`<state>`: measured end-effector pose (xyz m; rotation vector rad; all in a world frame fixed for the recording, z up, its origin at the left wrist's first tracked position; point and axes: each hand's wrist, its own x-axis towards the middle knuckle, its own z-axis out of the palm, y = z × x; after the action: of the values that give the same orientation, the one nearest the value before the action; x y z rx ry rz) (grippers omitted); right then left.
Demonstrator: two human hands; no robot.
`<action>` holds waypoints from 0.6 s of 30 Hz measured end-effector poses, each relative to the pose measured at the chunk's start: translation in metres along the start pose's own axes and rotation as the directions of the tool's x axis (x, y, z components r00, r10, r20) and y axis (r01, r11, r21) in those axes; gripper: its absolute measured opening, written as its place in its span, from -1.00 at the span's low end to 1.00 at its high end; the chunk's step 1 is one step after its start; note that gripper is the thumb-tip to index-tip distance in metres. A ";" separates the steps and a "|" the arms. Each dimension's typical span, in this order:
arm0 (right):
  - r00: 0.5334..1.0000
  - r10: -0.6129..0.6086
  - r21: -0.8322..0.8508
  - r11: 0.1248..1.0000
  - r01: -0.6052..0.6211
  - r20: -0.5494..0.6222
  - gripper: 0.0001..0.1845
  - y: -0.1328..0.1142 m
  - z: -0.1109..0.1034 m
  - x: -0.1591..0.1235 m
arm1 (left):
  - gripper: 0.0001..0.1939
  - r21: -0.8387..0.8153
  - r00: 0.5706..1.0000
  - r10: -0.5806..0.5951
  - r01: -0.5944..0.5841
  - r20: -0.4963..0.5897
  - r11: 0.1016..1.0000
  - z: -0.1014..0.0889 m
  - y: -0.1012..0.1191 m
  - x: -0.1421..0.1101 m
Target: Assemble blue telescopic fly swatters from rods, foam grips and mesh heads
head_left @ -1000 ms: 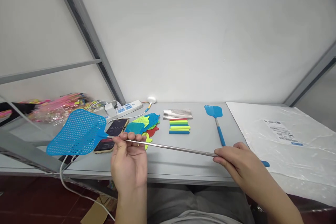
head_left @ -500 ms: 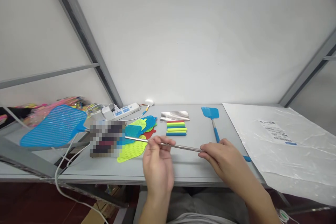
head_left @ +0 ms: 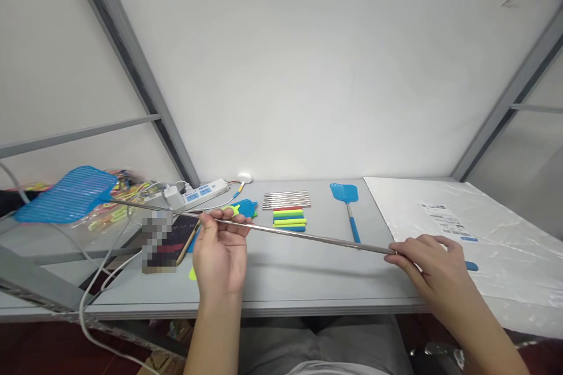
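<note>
A fly swatter with a blue head point(head_left: 68, 196) and a long metal telescopic rod point(head_left: 299, 234) stretches across the view above the table. My left hand point(head_left: 222, 249), palm up, pinches the rod near its middle between thumb and fingers. Closed around its right end is my right hand point(head_left: 433, 263), with the tip of the blue handle point(head_left: 471, 266) showing past it. A shorter blue fly swatter point(head_left: 345, 193) lies on the table behind the rod. Swatter heads point(head_left: 244, 208) in blue and yellow-green are partly hidden behind my left hand.
Metal rods point(head_left: 285, 200) lie side by side, with several coloured handle grips point(head_left: 289, 220) before them. A power strip point(head_left: 204, 190) and a partly pixelated phone point(head_left: 178, 237) are at left. White plastic packaging point(head_left: 422, 199) covers the right side. Grey frame posts point(head_left: 145, 88) flank the table point(head_left: 308, 281).
My hands have moved apart, left hand leftward and right hand rightward, and the rod now shows a longer stretch between them. The blue head has shifted left. The view has turned slightly.
</note>
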<state>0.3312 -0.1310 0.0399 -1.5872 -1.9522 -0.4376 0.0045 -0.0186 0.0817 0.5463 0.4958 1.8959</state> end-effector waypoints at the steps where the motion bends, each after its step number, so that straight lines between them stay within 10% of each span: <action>1: 1.000 0.016 -0.013 1.000 -0.016 -0.016 -0.72 -0.002 0.001 0.001 | -0.75 0.007 1.000 -0.012 0.012 -0.009 1.000 0.002 -0.009 -0.006; 6: 0.999 0.021 0.025 0.999 -0.022 0.037 -0.78 -0.024 0.009 0.009 | -0.69 0.099 0.965 -0.233 0.222 0.120 0.970 0.009 -0.053 -0.049; 18: 0.998 0.045 0.018 0.999 -0.044 -0.054 -0.82 -0.015 0.006 0.010 | -0.72 0.125 0.975 -0.188 0.174 0.116 0.977 0.021 -0.061 -0.054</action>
<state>0.3139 -0.1234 0.0435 -1.5889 -1.8718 -0.4404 0.0803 -0.0448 0.0559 0.6702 0.5534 1.6550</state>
